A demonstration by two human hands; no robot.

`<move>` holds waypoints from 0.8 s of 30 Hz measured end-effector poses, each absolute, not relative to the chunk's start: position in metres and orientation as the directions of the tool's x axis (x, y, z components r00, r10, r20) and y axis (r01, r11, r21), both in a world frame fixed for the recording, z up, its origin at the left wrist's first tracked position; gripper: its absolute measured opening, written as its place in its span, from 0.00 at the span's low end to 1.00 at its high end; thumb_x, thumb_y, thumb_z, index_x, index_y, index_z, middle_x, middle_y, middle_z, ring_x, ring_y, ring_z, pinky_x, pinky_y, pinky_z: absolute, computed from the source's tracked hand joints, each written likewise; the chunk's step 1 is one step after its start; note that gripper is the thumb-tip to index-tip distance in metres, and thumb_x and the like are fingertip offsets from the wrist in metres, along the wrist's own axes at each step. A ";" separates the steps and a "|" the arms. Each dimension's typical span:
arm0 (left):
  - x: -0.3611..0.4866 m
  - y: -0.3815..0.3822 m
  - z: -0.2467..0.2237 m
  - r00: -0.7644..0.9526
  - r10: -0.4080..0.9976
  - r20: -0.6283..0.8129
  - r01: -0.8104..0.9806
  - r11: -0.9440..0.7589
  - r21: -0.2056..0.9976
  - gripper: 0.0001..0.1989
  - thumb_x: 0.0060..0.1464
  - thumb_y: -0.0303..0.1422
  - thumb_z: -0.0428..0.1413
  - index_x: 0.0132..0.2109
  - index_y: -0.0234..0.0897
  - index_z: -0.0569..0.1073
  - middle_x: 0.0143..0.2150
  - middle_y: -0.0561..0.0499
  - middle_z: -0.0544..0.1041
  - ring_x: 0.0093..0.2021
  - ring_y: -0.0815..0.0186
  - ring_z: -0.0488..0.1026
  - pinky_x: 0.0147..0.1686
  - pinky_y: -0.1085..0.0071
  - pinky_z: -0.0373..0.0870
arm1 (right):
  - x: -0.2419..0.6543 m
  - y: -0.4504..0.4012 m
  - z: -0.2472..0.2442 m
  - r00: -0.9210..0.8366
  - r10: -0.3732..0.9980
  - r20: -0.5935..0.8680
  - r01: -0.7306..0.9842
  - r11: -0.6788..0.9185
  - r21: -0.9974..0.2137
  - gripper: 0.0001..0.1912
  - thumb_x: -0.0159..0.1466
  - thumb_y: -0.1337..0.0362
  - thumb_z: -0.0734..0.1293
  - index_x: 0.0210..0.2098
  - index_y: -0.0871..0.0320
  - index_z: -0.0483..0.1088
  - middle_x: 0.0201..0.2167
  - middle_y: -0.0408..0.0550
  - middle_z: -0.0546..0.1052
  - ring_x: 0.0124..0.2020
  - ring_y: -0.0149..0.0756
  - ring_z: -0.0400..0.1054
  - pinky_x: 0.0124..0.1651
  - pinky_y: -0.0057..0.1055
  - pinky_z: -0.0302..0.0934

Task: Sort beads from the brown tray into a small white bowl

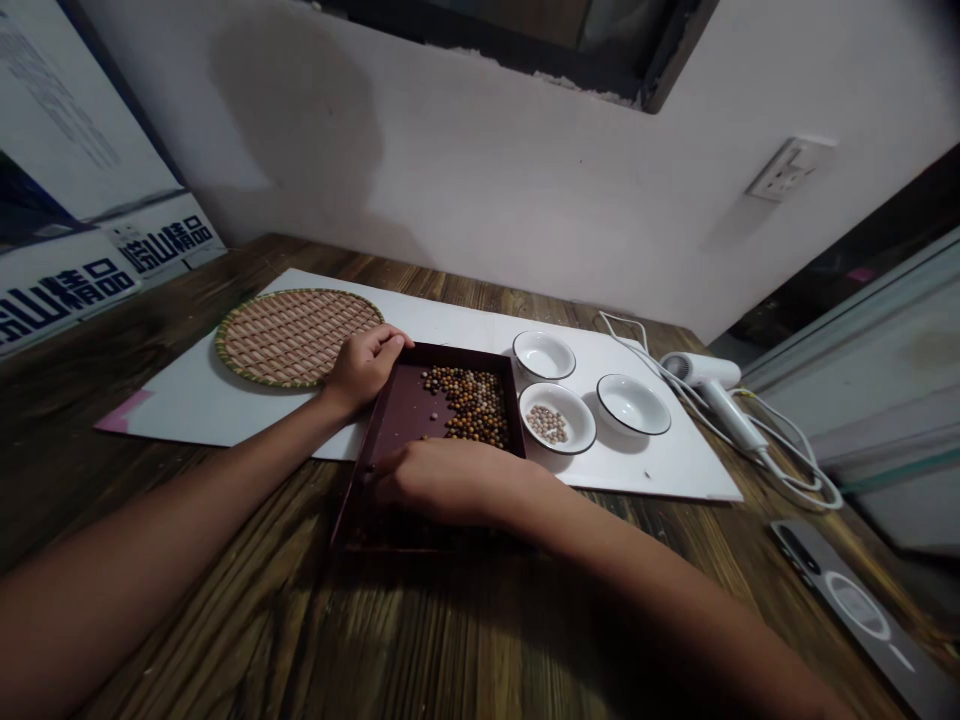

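A dark maroon rectangular tray (405, 410) lies on the wooden table, and a heap of mixed brown and tan beans (466, 405) fills its far right part. My left hand (366, 367) curls over the tray's far left corner, with the fingers on the rim. My right hand (450, 482) lies palm down across the near half of the tray, and its fingers hide what is beneath them. Just right of the tray, a white bowl with a dark rim (557, 418) holds a small pile of pale beans.
Two more white bowls (633, 404) (544, 355) stand on a white board (187, 410), beside a round woven mat (296, 337). To the right lie a white hair dryer (709, 400) with its tangled cord and a dark phone (847, 610).
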State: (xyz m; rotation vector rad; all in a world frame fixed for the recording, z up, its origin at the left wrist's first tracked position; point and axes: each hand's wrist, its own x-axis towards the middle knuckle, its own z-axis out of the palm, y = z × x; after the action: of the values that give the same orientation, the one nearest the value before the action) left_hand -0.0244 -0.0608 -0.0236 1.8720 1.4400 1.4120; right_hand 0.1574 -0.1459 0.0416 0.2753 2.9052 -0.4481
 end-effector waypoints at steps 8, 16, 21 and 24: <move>-0.025 -0.060 -0.026 -0.036 0.884 0.465 0.490 -0.390 0.780 0.16 0.62 0.39 0.50 0.40 0.35 0.80 0.27 0.52 0.73 0.26 0.68 0.64 0.26 0.72 0.58 | 0.225 -0.121 0.115 -0.867 0.498 0.029 0.473 0.838 -0.272 0.12 0.68 0.74 0.63 0.39 0.61 0.79 0.40 0.49 0.79 0.38 0.31 0.71 0.45 0.27 0.63; -0.024 -0.062 -0.021 -0.037 0.891 0.453 0.500 -0.376 0.780 0.16 0.61 0.38 0.50 0.40 0.35 0.80 0.32 0.51 0.78 0.31 0.66 0.69 0.29 0.72 0.63 | 0.296 -0.094 0.132 -0.518 0.853 -0.062 0.848 0.503 -0.164 0.09 0.62 0.67 0.67 0.37 0.53 0.81 0.35 0.43 0.83 0.32 0.33 0.73 0.35 0.28 0.62; -0.024 -0.061 -0.022 -0.031 0.886 0.463 0.494 -0.389 0.778 0.16 0.61 0.38 0.50 0.40 0.35 0.80 0.31 0.51 0.77 0.30 0.67 0.70 0.30 0.71 0.63 | 0.298 -0.096 0.135 -0.457 0.886 -0.081 0.882 0.440 -0.168 0.10 0.59 0.68 0.67 0.36 0.52 0.81 0.33 0.41 0.83 0.32 0.32 0.74 0.35 0.28 0.63; -0.024 -0.062 -0.022 -0.041 0.893 0.448 0.494 -0.371 0.786 0.15 0.61 0.38 0.50 0.40 0.35 0.80 0.29 0.52 0.76 0.28 0.67 0.68 0.28 0.71 0.62 | 0.297 -0.099 0.138 -0.412 0.905 -0.104 0.905 0.394 -0.159 0.10 0.58 0.69 0.68 0.35 0.52 0.81 0.33 0.41 0.83 0.32 0.32 0.74 0.35 0.28 0.63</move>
State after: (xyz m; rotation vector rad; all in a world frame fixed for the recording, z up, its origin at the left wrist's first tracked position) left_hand -0.0240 -0.0616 -0.0217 1.8512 1.4617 1.3871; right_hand 0.2967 -0.0990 0.1383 1.7030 2.6228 -0.2999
